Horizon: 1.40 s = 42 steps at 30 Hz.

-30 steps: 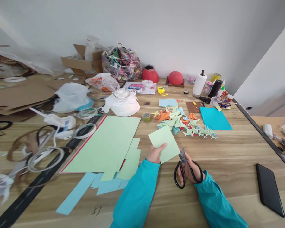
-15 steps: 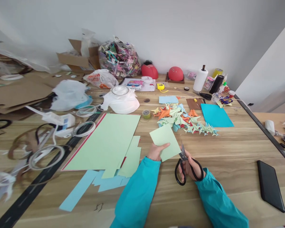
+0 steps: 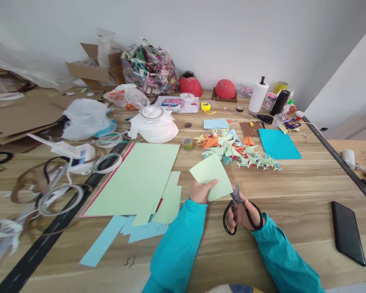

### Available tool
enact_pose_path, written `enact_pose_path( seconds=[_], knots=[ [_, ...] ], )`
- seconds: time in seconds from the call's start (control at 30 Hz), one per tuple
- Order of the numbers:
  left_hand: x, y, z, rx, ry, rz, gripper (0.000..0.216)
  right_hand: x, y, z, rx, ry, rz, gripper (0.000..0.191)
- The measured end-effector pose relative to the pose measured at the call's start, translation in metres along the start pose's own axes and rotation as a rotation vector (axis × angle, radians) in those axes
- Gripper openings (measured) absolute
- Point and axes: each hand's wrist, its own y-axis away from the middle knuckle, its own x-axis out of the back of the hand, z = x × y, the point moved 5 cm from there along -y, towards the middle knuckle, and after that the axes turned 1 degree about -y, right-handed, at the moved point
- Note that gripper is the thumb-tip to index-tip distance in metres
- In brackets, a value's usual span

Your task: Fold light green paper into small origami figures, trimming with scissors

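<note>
My left hand (image 3: 202, 190) pinches a light green paper sheet (image 3: 212, 175) at its lower left edge, thumb on top. With its fingers in the black handles, my right hand (image 3: 243, 213) holds a pair of scissors (image 3: 237, 195); the short blades point up beside the paper's right corner. Whether the blades touch the paper I cannot tell. Beyond the sheet lies a pile of folded paper stars (image 3: 232, 146) in green, orange, red and blue. To the left are a large green paper stack (image 3: 134, 179), green offcuts (image 3: 171, 199) and blue strips (image 3: 105, 240).
A black phone (image 3: 348, 232) lies at the right. Turquoise paper (image 3: 279, 143) and a tape roll (image 3: 187, 143) flank the pile. White cable coils (image 3: 61, 200), a glue gun (image 3: 68, 149) and plastic bags (image 3: 85, 118) crowd the left. Red pincushions (image 3: 225, 89) stand by the wall.
The view has tilted down slightly, so most things sit a little higher. The green sheet is turned a little, and the scissors' blades look slightly more apart. Both hands keep their holds.
</note>
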Motion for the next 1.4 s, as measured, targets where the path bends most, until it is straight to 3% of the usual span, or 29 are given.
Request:
enact_pose_path(
  seconds=[0.27,0.53,0.83,1.4],
  knots=[
    [0.01,0.001,0.006,-0.17,-0.2,0.139,0.043,-0.002,0.0,0.0,0.015,-0.019,0.002,0.077],
    [0.005,0.01,0.02,-0.36,-0.461,0.134,0.033,-0.005,-0.001,-0.003,0.011,0.02,-0.01,0.079],
    [0.009,0.01,0.019,-0.464,-0.51,0.179,0.031,0.002,-0.001,-0.001,0.027,0.03,-0.048,0.082],
    [0.009,0.013,0.027,-0.58,-0.576,0.194,0.025,0.004,-0.006,-0.004,-0.002,-0.022,0.0,0.087]
  ],
)
